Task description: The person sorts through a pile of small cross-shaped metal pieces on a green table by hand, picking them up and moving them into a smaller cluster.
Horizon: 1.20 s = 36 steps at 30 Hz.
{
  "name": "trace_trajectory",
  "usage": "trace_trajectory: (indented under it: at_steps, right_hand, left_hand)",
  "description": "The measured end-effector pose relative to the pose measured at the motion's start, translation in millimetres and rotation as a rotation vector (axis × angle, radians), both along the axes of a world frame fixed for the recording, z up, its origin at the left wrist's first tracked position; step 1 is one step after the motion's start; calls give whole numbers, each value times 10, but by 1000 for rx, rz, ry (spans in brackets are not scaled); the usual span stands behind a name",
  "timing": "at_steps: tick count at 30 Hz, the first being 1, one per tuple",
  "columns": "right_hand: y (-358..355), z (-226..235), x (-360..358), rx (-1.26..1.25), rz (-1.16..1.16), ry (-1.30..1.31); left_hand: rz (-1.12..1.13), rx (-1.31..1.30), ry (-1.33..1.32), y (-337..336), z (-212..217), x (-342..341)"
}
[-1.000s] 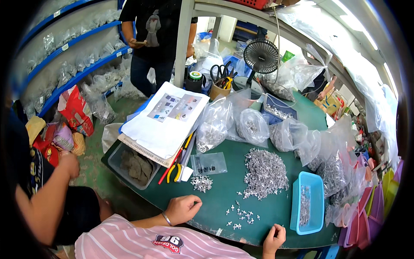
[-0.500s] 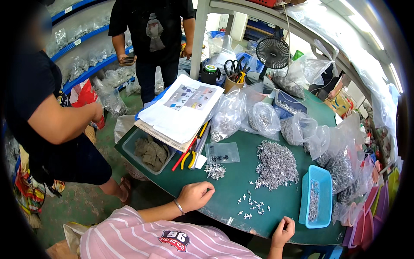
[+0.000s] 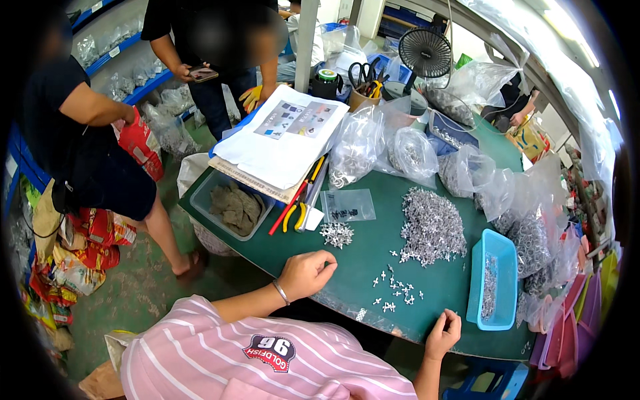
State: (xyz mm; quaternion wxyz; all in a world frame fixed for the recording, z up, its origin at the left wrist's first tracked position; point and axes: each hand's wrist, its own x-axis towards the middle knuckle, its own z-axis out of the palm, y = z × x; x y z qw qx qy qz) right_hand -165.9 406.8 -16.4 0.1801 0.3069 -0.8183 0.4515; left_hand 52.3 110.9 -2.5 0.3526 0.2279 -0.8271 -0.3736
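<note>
- The view has swung since half a second ago: the table (image 3: 373, 240) now sits more in the middle, and the two people standing by its far left side show more.
- The left hand (image 3: 308, 273) rests on the near edge of the table, much as it did before. It is curled into a loose fist. Whether it holds anything cannot be told.
- The right hand (image 3: 443, 333) is at the near right edge, as before. Its fingers are bent, with thumb and finger pinched close at a tiny white part. The part is too small to see well.
- The loose white parts (image 3: 395, 288) lie scattered on the table between the two hands, near the front edge.
- The small pile (image 3: 337, 234) lies just past the left hand, toward the middle.
- The big pile (image 3: 432, 227) lies further back, right of the middle.
- The blue tray (image 3: 495, 248) stands near the right edge, just beside the big pile.
- The small clear bag (image 3: 347, 205) lies flat behind the small pile, touching the pliers (image 3: 297, 208).
- The grey bin (image 3: 203, 200) sits at the left corner, with papers (image 3: 287, 133) behind it.
- Bare green table shows between the left hand and the loose white parts, and along the front edge.
- Full plastic bags (image 3: 413, 153) crowd the back and right edges.
</note>
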Motion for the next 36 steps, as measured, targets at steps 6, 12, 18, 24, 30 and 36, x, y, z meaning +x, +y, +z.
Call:
trace_trajectory:
  at_steps: [6, 12, 18, 24, 30, 36]
  right_hand:
    - [118, -81, -25, 46, 12, -63]
    - [255, -259, -211, 72, -10, -65]
    - [-34, 192, 54, 230, -38, 41]
    - [60, 34, -31, 162, -6, 19]
    - [97, -25, -59, 139, -3, -48]
    - [13, 129, -11, 177, -33, -1]
  left_hand:
    - [3, -8, 84, 13, -43, -13]
    - [-17, -13, 55, 1, -76, 53]
    - [-38, -4, 19, -11, -25, 14]
    - [-50, 20, 4, 10, -3, 29]
    - [-73, 17, 9, -69, 11, -19]
    - [-66, 157, -52, 2, -16, -40]
